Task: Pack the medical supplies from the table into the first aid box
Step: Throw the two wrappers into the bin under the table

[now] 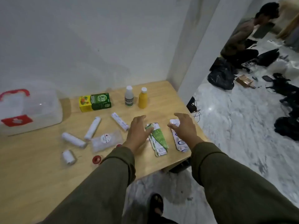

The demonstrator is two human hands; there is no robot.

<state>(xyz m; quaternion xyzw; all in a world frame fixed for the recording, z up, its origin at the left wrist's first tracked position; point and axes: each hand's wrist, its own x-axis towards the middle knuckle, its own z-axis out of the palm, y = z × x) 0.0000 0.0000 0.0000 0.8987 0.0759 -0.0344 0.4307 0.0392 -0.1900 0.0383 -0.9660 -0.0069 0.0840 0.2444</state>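
Both hands, left hand (137, 133) and right hand (184, 128), hover palm-down over two flat packets, grip wide, empty.

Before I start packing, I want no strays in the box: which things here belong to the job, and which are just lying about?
For the job:
first aid box
bandage rolls
two bottles
green and yellow carton
two flat packets
clear pouch
red tape roll

Lying about:
black bags on the floor
black cable
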